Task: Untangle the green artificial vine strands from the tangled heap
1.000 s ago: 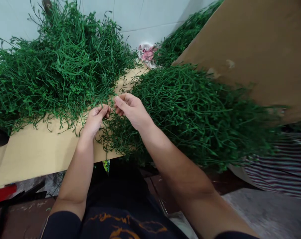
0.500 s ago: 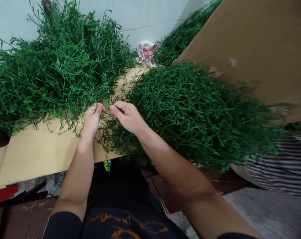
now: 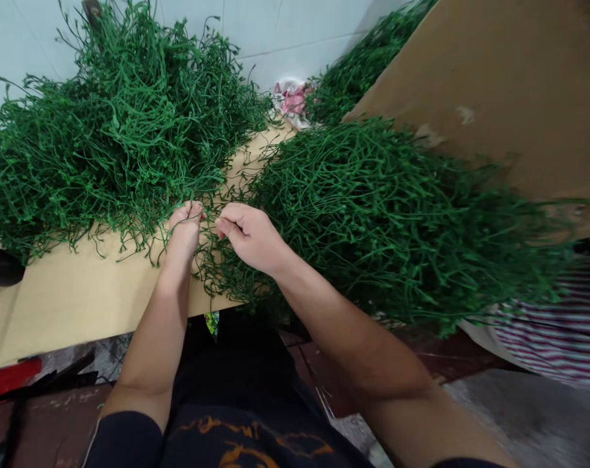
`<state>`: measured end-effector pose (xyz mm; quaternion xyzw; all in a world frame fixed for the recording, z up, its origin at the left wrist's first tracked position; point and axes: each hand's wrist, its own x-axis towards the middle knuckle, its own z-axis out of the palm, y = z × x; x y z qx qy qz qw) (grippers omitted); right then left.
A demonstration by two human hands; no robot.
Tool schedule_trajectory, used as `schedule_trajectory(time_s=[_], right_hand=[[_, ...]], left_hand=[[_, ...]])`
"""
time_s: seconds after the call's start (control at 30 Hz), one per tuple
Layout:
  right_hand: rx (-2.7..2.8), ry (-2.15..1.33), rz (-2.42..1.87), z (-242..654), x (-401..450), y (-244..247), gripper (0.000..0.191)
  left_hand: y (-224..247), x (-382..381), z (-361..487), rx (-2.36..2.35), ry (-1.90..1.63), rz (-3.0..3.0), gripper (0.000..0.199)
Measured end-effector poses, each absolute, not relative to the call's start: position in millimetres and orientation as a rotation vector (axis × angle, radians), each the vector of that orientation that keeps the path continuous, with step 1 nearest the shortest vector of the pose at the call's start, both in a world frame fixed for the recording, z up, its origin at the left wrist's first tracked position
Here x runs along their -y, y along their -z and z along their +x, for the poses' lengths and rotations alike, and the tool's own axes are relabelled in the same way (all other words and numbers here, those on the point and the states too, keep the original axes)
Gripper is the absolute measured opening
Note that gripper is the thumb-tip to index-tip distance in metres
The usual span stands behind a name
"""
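Between two heaps of thin green plastic-looking stems, my hands face each other over a cardboard sheet (image 3: 80, 292). My left hand (image 3: 185, 221) is closed on a green stem that runs across its fingers, at the front edge of the left heap (image 3: 143, 130). A short gap to the right, my right hand (image 3: 246, 234) has thumb and forefinger pinched together; whatever lies in the pinch is too small to make out. The right heap (image 3: 373, 208) lies just beside that hand. Loose stems are scattered under and between both hands.
A large brown board (image 3: 494, 84) leans over the right heap, with more green stems (image 3: 363, 71) behind it. A pink and white cloth (image 3: 295, 101) lies by the tiled wall. Striped fabric (image 3: 558, 325) is at right, a black object (image 3: 0, 266) at far left.
My left hand has turned, its back now more upward, with a stem lying across it. My right hand has curled over slightly and lowered. The camera view has shifted a little.
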<state>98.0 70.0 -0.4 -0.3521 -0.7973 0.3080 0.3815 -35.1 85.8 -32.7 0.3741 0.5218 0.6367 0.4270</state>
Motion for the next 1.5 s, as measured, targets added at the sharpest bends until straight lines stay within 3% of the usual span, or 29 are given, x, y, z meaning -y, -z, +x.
schedule_trajectory(time_s=[0.27, 0.43, 0.63, 1.03, 1.17, 1.27, 1.4, 1.5], right_hand=[[2.006, -0.708, -0.892, 96, -63, 2, 0.025], [2.007, -0.352, -1.066, 99, -68, -3, 0.028], [2.019, -0.048, -1.124, 105, -73, 4, 0.025], [2.079, -0.232, -1.100, 103, -76, 3, 0.025], [2.011, -0.214, -1.107, 102, -80, 7, 0.016], [1.973, -0.338, -1.071, 101, -85, 10, 0.026], [2.107, -0.597, -1.061, 99, -89, 8, 0.017], [2.109, -0.631, -1.163, 98, -88, 4, 0.022]], left_hand=[[31, -88, -39, -1.280, -1.523, 0.908, 0.026], [31, -82, -44, -1.243, -1.445, 0.859, 0.015], [30, -76, -49, -1.090, -1.339, 0.791, 0.032], [24, -70, -36, -0.956, -1.345, 0.966, 0.017], [27, -72, -36, -1.011, -1.386, 1.071, 0.025], [29, -72, -34, -1.034, -1.378, 1.171, 0.038], [32, -72, -32, -1.031, -1.348, 1.259, 0.046], [33, -74, -32, -1.071, -1.392, 1.276, 0.048]])
